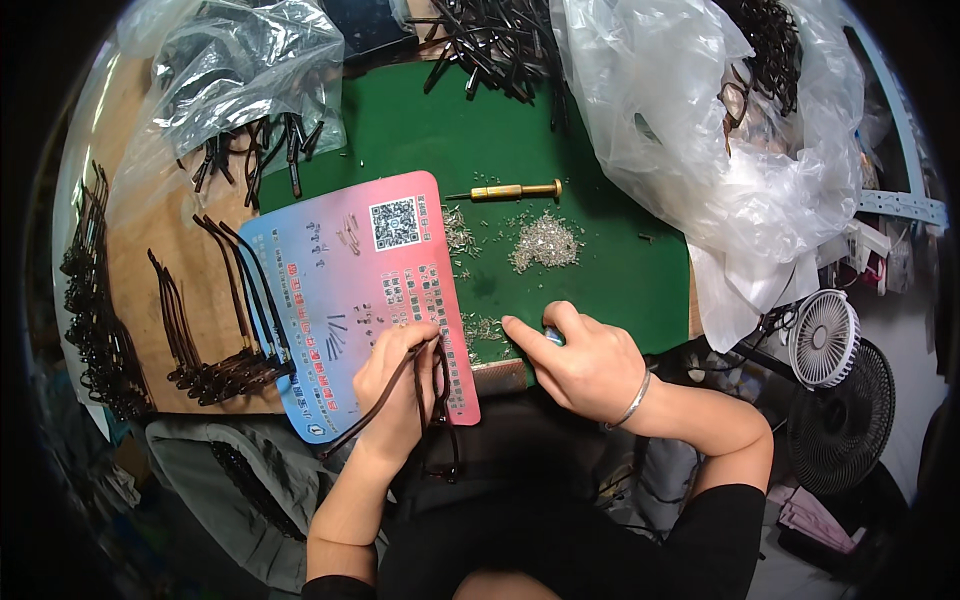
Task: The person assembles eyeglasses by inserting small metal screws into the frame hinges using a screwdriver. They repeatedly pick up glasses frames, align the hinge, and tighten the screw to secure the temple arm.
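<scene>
My left hand (396,385) is closed around a dark eyeglass frame (443,400), one long temple slanting down to the left past the wrist. It sits over the lower right part of a pink and blue printed mat (350,290). In the curled fingers of my right hand (592,368) is a tool with a blue end (553,336); the rest is hidden. Its index fingertip touches or hovers just beside a small heap of tiny metal screws (485,330). A larger heap of tiny screws (545,243) and a brass screwdriver (515,191) lie farther off on the green mat (620,250).
Several dark glasses frames (225,375) stand in rows at the left, with more (100,300) at the table edge. Plastic bags (235,70) (660,130) and a pile of dark temples (490,45) lie at the back. Small fans (825,338) stand at the right.
</scene>
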Demonstrator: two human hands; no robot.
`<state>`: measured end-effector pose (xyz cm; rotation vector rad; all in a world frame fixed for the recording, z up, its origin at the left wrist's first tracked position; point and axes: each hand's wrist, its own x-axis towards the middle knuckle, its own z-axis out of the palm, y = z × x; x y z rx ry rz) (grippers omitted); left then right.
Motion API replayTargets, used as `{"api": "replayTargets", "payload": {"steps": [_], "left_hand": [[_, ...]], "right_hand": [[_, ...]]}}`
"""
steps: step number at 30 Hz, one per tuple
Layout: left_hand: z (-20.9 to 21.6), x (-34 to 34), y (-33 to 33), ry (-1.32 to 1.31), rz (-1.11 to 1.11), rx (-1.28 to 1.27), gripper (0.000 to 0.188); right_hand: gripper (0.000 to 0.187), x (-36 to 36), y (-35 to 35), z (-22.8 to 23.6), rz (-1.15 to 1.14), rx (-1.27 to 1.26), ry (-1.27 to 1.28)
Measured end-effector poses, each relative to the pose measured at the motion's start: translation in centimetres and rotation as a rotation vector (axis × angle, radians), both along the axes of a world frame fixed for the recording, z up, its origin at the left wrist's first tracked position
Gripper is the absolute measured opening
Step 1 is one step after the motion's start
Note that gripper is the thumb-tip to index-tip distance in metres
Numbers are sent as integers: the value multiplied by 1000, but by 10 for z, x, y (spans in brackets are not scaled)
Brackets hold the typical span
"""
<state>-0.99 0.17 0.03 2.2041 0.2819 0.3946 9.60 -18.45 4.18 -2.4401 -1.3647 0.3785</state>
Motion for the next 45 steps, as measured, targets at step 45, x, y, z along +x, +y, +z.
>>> {"api": "replayTargets", "payload": {"steps": [45], "left_hand": [[11,8,0,174,-85,-204,11]], "right_hand": [[40,8,23,-14,185,187,245]]}}
